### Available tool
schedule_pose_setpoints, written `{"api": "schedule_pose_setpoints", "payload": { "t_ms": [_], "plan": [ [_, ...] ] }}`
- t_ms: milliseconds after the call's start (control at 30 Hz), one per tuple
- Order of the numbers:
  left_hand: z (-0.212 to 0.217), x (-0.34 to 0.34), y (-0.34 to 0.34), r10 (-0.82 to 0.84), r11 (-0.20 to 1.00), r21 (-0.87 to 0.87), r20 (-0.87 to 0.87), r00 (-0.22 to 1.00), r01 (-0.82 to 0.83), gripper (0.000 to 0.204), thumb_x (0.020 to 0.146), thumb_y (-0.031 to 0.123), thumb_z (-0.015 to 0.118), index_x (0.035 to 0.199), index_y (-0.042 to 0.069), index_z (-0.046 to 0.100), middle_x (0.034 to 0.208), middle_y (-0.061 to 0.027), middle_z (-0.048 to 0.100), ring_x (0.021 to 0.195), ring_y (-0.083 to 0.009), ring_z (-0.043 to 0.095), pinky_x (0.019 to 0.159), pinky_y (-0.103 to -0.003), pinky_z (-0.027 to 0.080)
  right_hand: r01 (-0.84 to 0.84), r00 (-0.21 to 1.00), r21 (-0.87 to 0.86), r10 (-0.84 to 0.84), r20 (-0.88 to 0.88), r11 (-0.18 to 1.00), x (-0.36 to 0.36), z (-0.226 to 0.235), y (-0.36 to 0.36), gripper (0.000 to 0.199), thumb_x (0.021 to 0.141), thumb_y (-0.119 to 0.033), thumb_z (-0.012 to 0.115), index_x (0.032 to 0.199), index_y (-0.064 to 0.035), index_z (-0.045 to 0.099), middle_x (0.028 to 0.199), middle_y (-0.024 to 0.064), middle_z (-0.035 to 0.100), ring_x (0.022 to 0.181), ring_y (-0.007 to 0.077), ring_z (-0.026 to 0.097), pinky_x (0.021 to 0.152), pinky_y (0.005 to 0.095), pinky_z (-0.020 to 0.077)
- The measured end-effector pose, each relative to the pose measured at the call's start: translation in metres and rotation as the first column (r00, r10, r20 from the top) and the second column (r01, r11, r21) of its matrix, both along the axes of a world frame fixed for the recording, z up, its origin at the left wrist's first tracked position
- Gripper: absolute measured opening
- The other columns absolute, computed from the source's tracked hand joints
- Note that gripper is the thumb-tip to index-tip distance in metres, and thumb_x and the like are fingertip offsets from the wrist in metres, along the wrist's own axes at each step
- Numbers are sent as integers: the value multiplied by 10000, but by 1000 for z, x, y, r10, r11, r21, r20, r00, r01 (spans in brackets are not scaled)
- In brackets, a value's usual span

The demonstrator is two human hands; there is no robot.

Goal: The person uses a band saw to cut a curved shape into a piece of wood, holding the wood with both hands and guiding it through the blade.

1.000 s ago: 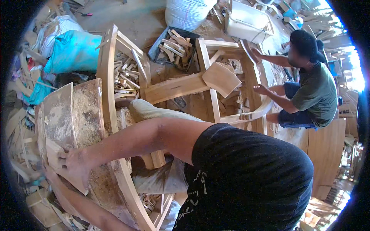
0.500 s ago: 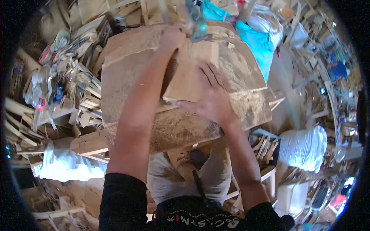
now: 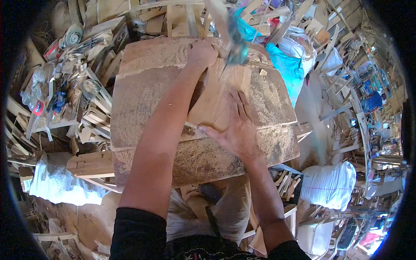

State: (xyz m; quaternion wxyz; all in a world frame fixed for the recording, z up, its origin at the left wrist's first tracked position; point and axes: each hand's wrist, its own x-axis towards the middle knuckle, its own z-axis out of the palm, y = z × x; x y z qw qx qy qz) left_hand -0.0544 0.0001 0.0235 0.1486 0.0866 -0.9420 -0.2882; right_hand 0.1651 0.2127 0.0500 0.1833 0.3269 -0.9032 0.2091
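A pale wooden board (image 3: 215,107) lies flat on a dusty wooden worktable (image 3: 147,104). My right hand (image 3: 240,128) rests on its near right part, palm down, fingers stretched and thumb apart. At the board's far left end, my left hand (image 3: 203,53) is closed on its edge, with the fingertips partly hidden. Just right of that hand, a blurred grey-turquoise machine part (image 3: 237,51), like a saw's blade guide, hangs over the far end of the board. A thin dark line beneath it looks like a blade or a cut.
Sawdust and a small wood chip (image 3: 263,72) lie on the table. Wood offcuts (image 3: 97,119) crowd the left side. Turquoise sacking (image 3: 287,65) stands past the far right corner, and a stuffed white sack (image 3: 328,185) sits at the right.
The whole view has shifted, so the table and board appear lower in the picture. Both hands keep nearly the same places on the board.
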Motion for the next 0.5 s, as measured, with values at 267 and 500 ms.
{"api": "schedule_pose_setpoints", "payload": {
  "t_ms": [267,500],
  "plan": [
    [7,2,7,5,1000,-5,-4,1000,-5,449,941,265,553,1370,157,626,1396,-209,619,1342,-374,550,1176,-583,320,44,999,1,-44,1,999,2,-4,-6,1093,743,-657,815,1443,93,439,1542,275,428,1476,457,361,1176,532,390],
    [-4,-8,-2,14,1000,-27,-114,993,-17,398,953,289,549,1285,108,672,1225,-259,696,1167,-418,666,1038,-548,504,57,998,-21,-57,-11,998,5,-1,-13,1058,734,-605,854,1436,77,453,1529,262,449,1461,442,391,1162,520,415]
  ]
}}
